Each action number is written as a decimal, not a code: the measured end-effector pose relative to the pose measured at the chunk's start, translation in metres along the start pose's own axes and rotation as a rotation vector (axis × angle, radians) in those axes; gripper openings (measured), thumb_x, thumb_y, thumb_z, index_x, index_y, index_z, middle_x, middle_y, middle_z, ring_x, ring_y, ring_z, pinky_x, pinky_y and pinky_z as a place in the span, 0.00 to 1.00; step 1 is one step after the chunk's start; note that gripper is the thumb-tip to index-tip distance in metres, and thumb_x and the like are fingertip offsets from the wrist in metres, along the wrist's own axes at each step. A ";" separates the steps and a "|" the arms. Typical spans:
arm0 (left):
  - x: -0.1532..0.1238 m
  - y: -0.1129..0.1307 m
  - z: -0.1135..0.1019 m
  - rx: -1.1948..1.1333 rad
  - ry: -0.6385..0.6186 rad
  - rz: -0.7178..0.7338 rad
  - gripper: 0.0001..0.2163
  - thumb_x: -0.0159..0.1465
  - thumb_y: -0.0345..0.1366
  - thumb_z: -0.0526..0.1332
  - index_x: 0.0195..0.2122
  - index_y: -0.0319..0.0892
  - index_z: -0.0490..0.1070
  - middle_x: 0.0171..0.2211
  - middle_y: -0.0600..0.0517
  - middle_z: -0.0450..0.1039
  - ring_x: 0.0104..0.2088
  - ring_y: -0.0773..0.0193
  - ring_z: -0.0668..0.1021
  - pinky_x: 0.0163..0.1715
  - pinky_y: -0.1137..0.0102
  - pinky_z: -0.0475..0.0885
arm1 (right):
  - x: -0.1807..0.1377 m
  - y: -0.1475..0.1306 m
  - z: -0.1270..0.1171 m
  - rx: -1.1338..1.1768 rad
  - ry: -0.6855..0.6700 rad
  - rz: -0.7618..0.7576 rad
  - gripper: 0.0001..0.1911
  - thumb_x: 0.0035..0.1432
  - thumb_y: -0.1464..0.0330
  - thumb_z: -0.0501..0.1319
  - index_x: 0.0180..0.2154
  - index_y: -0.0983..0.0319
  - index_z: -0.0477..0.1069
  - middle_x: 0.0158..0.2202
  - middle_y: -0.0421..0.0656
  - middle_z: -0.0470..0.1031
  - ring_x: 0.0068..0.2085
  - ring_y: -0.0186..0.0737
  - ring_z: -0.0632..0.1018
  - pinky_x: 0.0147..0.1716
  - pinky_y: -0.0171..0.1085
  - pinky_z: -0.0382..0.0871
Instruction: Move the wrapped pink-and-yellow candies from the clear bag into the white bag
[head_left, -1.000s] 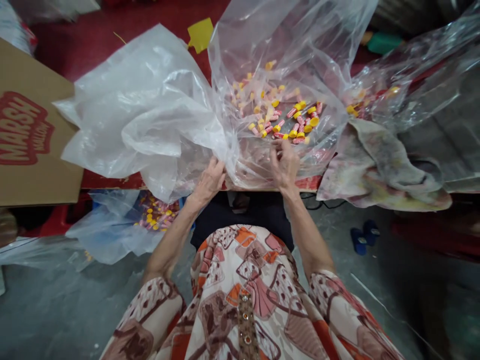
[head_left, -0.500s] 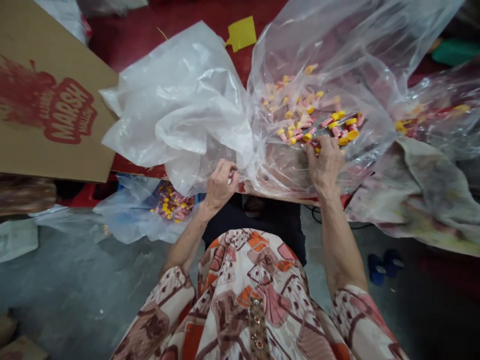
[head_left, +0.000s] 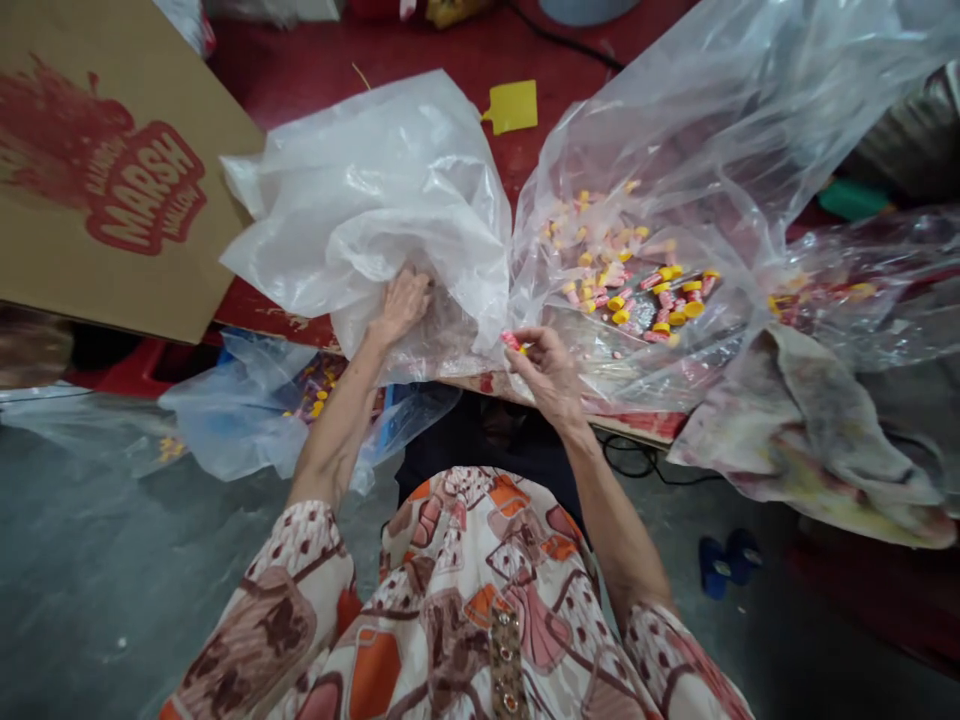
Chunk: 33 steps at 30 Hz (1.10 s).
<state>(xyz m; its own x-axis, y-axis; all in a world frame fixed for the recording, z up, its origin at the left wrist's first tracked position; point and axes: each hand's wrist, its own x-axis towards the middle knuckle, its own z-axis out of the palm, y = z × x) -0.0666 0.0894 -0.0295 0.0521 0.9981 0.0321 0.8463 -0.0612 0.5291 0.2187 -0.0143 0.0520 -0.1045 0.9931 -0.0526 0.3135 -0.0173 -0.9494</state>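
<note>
My right hand (head_left: pixel 549 372) pinches a small pink tube with a yellow cap (head_left: pixel 513 342) between thumb and fingertips, above the front edge of the table. At the mouth of a cloudy white plastic bag (head_left: pixel 390 150), my left hand (head_left: pixel 405 302) has its fingers curled inward; whatever they hold is hidden. To the right lies a clear plastic bag (head_left: pixel 720 160), spread open. Several pink tubes with yellow caps (head_left: pixel 667 300) are scattered in it, some seen through the film.
A cardboard box (head_left: pixel 112 170) stands at left on the red table (head_left: pixel 292 50). A yellow tag (head_left: pixel 514 106) lies behind the bags. A stained cloth (head_left: pixel 817 430) hangs over the right edge. Below left, a plastic-lined blue crate (head_left: pixel 382 400) holds more capped tubes. Blue slippers (head_left: pixel 727 562) lie on the floor.
My right hand has moved left from the pile of tubes, now with one tube in its fingertips. My left hand has moved forward and left to the white bag's mouth. The view has shifted slightly.
</note>
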 end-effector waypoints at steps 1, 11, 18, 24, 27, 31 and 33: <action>0.000 -0.003 -0.004 -0.037 -0.007 0.025 0.12 0.68 0.33 0.64 0.52 0.46 0.79 0.55 0.41 0.79 0.51 0.49 0.81 0.59 0.55 0.76 | 0.002 0.000 0.013 -0.026 -0.029 -0.025 0.19 0.73 0.49 0.65 0.51 0.56 0.77 0.45 0.43 0.80 0.36 0.39 0.78 0.40 0.40 0.77; -0.072 0.008 -0.052 -0.291 -0.192 0.105 0.17 0.67 0.45 0.69 0.55 0.47 0.86 0.48 0.47 0.87 0.42 0.57 0.84 0.49 0.66 0.78 | 0.030 0.032 0.046 -0.294 -0.121 -0.103 0.15 0.76 0.57 0.62 0.54 0.58 0.79 0.47 0.47 0.83 0.43 0.46 0.81 0.49 0.44 0.76; -0.084 0.018 -0.058 -0.492 -0.338 0.077 0.23 0.64 0.59 0.73 0.50 0.47 0.89 0.48 0.45 0.89 0.49 0.49 0.87 0.51 0.62 0.81 | 0.019 0.024 0.048 -0.168 -0.212 -0.099 0.25 0.77 0.40 0.57 0.51 0.53 0.76 0.47 0.41 0.84 0.39 0.43 0.79 0.46 0.45 0.76; -0.078 0.018 -0.071 -0.467 -0.414 0.039 0.26 0.65 0.63 0.72 0.50 0.48 0.89 0.46 0.46 0.89 0.48 0.48 0.87 0.51 0.60 0.82 | 0.018 0.026 0.062 -0.243 -0.317 -0.178 0.13 0.76 0.65 0.59 0.58 0.57 0.74 0.53 0.48 0.83 0.52 0.48 0.83 0.56 0.46 0.78; -0.075 0.027 -0.066 -0.390 -0.374 0.058 0.21 0.68 0.58 0.70 0.48 0.46 0.88 0.44 0.47 0.88 0.43 0.52 0.86 0.47 0.63 0.81 | 0.015 0.025 0.076 -0.224 -0.365 -0.210 0.20 0.75 0.71 0.57 0.65 0.59 0.71 0.60 0.52 0.81 0.60 0.50 0.82 0.61 0.47 0.78; -0.083 0.043 -0.044 -0.116 -0.290 0.101 0.10 0.72 0.45 0.69 0.47 0.46 0.84 0.42 0.47 0.85 0.40 0.55 0.82 0.46 0.64 0.76 | 0.003 0.017 0.075 -0.315 -0.237 -0.197 0.28 0.74 0.76 0.52 0.72 0.60 0.67 0.74 0.56 0.69 0.71 0.52 0.75 0.69 0.51 0.74; -0.089 0.050 -0.035 0.001 -0.292 0.144 0.07 0.74 0.40 0.66 0.46 0.45 0.81 0.45 0.46 0.84 0.43 0.53 0.83 0.47 0.63 0.75 | -0.003 0.011 0.054 -0.393 -0.083 -0.148 0.25 0.77 0.74 0.50 0.68 0.59 0.71 0.71 0.54 0.72 0.71 0.52 0.75 0.71 0.53 0.72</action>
<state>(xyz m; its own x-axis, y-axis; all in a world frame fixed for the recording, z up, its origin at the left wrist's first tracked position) -0.0473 -0.0022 0.0234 0.3214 0.9368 -0.1381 0.8197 -0.2023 0.5358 0.1715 -0.0240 0.0249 -0.2461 0.9686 0.0358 0.6237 0.1865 -0.7591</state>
